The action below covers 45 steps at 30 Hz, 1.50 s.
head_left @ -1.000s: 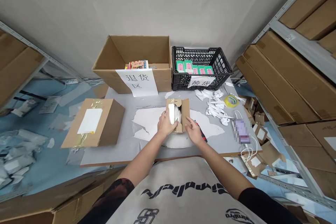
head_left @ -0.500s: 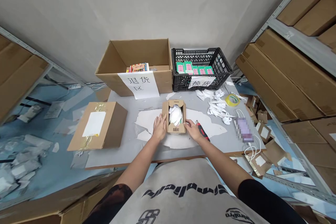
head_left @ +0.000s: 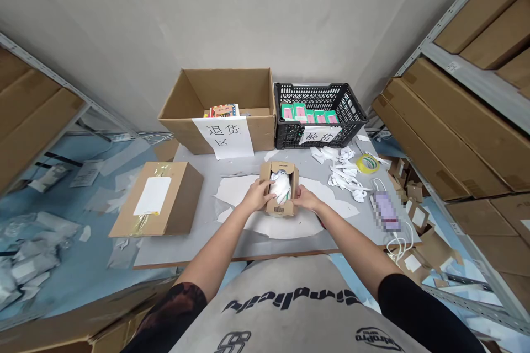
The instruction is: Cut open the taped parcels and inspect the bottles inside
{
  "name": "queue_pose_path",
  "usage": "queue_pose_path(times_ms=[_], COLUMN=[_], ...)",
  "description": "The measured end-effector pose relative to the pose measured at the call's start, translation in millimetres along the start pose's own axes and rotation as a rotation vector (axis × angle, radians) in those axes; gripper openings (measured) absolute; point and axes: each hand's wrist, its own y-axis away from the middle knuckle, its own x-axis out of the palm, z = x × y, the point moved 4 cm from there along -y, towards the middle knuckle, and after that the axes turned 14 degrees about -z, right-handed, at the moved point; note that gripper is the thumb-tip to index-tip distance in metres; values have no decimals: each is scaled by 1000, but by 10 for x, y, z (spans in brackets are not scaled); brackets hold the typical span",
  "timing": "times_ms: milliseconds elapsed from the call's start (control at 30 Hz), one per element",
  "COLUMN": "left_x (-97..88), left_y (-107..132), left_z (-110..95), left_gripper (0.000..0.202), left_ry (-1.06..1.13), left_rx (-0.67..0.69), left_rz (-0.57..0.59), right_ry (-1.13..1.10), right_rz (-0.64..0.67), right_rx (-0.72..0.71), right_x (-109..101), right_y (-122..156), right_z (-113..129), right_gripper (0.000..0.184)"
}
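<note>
Right between both hands, a small open carton

Soft, even indoor light, with strong wide-angle stretching at the sides.
The wall at the top of the frame is evenly lit in pale grey; the light source is not shown. Only faint shadows are cast on the tabletop, while the taped carton at left is left darker on its right face. Detail in the small open box is partly lost in white. The right-hand shelving is slanted by the lens, the phone is pixelated, and the plastic bags at lower left are softly rendered.
</note>
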Motion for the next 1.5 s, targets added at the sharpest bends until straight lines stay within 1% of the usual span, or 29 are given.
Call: queue_pose_path(times_ms=[67, 100, 167, 200, 233, 300, 367, 400, 467, 533, 567, 633, 667, 700, 733, 800, 867, 933, 1000, 1067, 1133, 1200, 1300, 1433, 1500], left_x=[-35, -42, -22, 4, 41, 125, 184, 199, 205, 202, 202, 213, 224, 238, 252, 276, 292, 306, 318, 333, 349, 363, 358, 305, 269], left_y=[57, 108, 234, 300, 362, 462, 515, 526, 529, 523, 521, 520, 520, 519, 517, 509, 500, 495, 496, 500, 505, 515, 535, 545, 517], left_z=[14, 36, 93, 116, 131, 137, 125, 120, 120, 131, 135, 128, 116, 101, 85, 58, 42, 31, 21, 10, -7, -30, -67, -112, -137], left_gripper=[74, 87, 107, 112, 112, 103, 91, 88, 89, 93, 93, 88, 85, 83, 83, 92, 101, 104, 102, 96, 88, 78, 70, 72, 77], left_ry=[70, 83, 55, 20, -26, -123, -200, -229, -284, -359, -400, -477, -507, -531, -549, -569, -573, -560, -542, -535, -546, -566, -602, -643, -652], left_rx=[30, 32, 25, 34, 57, 128, 196, 220, 239, 234, 231, 234, 238, 242, 242, 229, 219, 235, 275, 325, 372, 414, 440, 417, 398], left_rz=[103, 131, 136, 121, 111, 107, 120, 130, 155, 184, 191, 194, 191, 187, 181, 170, 159, 156, 152, 153, 160, 174, 182, 184, 193], right_ry=[15, 38, 82, 102, 117, 121, 127, 152, 265, 408, 467, 561, 590, 593, 576, 512, 459, 445, 425, 396, 385, 405, 441, 470, 469], right_rz=[67, 80, 67, 56, 50, 58, 53, 14, -152, -374, -432, -454, -428, -383, -332, -245, -221, -245, -272, -319, -366, -374, -301, -187, -170], right_rx=[-73, -118, -218, -262, -295, -332, -363, -384, -440, -514, -580, -716, -765, -783, -775, -715, -650, -604, -513, -393, -317, -324, -365, -429, -480], right_x=[-29, -25, 22, 63, 110, 190, 198, 161, 24, -124, -158, -152, -126, -95, -68, -40, -55, -80, -76, -37, 30, 106, 174, 145, 94], right_y=[79, 133, 257, 320, 377, 449, 437, 392, 232, 28, -74, -268, -357, -444, -526, -678, -821, -959, -1093, -1199, -1252, -1256, -1232, -1192, -1117], right_z=[-44, -72, -140, -183, -232, -324, -350, -319, -154, 130, 298, 608, 727, 813, 868, 907, 902, 900, 901, 900, 897, 888, 831, 802, 837], right_gripper=[77, 86, 100, 104, 105, 99, 86, 78, 64, 55, 51, 51, 51, 51, 48, 37, 30, 35, 43, 48, 47, 41, 39, 45, 42])
